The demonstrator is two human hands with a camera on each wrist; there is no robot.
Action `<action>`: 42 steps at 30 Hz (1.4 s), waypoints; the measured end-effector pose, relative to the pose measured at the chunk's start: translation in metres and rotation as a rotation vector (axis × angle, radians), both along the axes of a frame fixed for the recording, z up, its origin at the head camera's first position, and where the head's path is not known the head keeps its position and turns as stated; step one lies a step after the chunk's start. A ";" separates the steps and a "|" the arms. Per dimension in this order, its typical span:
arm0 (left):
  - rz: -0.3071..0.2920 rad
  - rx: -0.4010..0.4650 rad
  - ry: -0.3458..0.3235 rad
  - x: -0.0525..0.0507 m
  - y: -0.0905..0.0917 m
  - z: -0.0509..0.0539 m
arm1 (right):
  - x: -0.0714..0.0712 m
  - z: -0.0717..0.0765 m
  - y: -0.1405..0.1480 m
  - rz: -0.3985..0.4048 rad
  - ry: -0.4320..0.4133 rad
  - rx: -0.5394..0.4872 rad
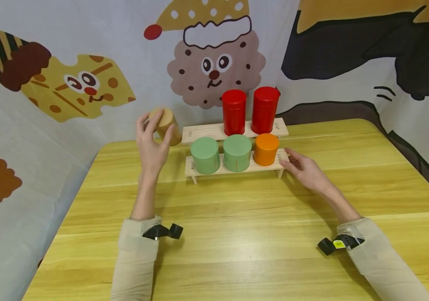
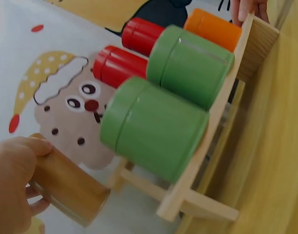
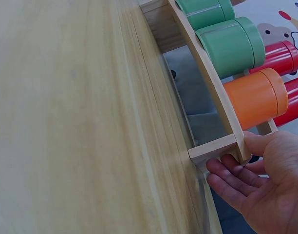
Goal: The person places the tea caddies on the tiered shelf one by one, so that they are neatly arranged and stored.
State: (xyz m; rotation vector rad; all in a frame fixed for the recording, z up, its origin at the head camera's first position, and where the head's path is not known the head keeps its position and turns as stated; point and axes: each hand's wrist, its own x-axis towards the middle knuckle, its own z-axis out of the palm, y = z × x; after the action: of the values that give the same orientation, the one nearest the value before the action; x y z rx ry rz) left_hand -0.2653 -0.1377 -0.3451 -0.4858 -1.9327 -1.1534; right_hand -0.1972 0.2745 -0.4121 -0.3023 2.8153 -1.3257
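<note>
My left hand grips a gold cylindrical canister near its top, left of a two-step wooden rack. In the left wrist view the canister appears slanted, with the thumb along its upper end. My right hand pinches the right end of the rack's lower step. In the right wrist view, the thumb lies on the board and the other fingers curl below it. On the lower step stand two green canisters and a short orange canister. Two tall red canisters stand on the upper step.
The rack stands near the back edge of a wood-grain table. Behind it hangs a cartoon-printed cloth. A black strap device sits on the left sleeve, and a similar one on the right.
</note>
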 end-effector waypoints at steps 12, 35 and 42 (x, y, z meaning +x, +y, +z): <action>-0.074 0.055 0.103 0.011 0.028 0.022 | -0.002 -0.001 0.002 0.003 0.004 0.006; -0.092 0.049 -0.017 0.007 0.069 0.022 | 0.000 0.000 0.001 0.000 0.003 -0.003; -0.082 0.045 -0.065 0.005 0.074 0.019 | 0.000 0.000 0.000 -0.001 0.003 0.002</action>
State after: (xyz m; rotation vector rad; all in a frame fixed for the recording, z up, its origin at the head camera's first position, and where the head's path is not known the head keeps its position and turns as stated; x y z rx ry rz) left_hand -0.2608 -0.0633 -0.3258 -0.5133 -1.9528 -1.2768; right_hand -0.1967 0.2744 -0.4120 -0.3025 2.8197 -1.3237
